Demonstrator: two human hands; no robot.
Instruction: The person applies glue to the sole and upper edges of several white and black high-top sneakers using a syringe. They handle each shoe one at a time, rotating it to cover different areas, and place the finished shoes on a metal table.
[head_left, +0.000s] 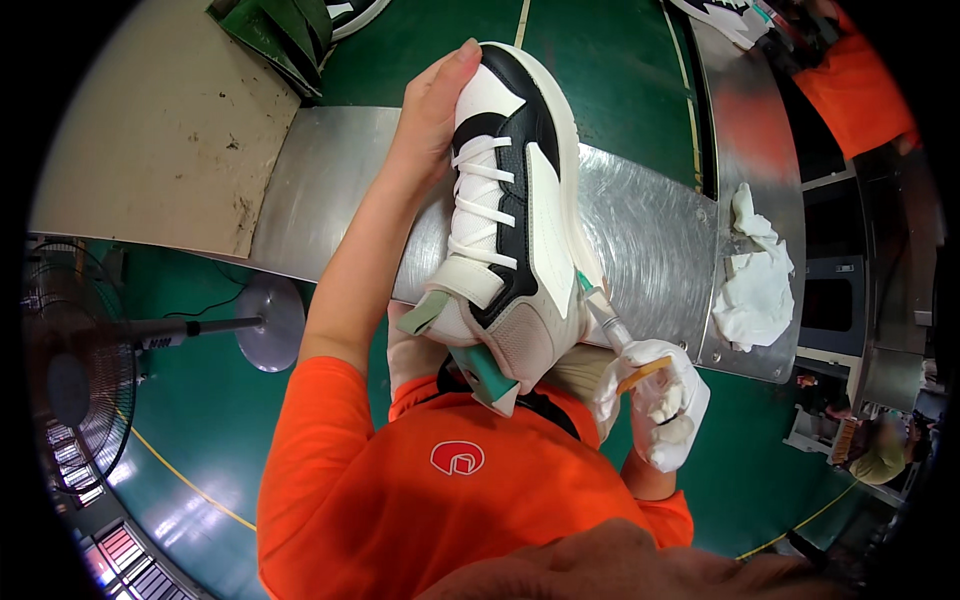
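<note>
A white and black sneaker (545, 225) with white laces is held tilted over the metal table edge, its toe pointing away from me. My bare left hand (432, 115) grips it around the toe, thumb along the upper. In a white glove, my right hand (660, 405) is closed around a clear syringe (608, 318). The syringe's green tip touches or nearly touches the sole edge near the heel. A flat tan strip (643, 374) also lies across the gloved fingers. Green and white paper or lining (484, 375) sticks out of the shoe's collar.
The metal table (650, 220) borders a green conveyor belt (615, 75). A crumpled white cloth (757, 290) lies on its right part. Another person's orange sleeve (858, 95) is at the upper right, near another shoe (725, 20). A standing fan (75, 370) is at left.
</note>
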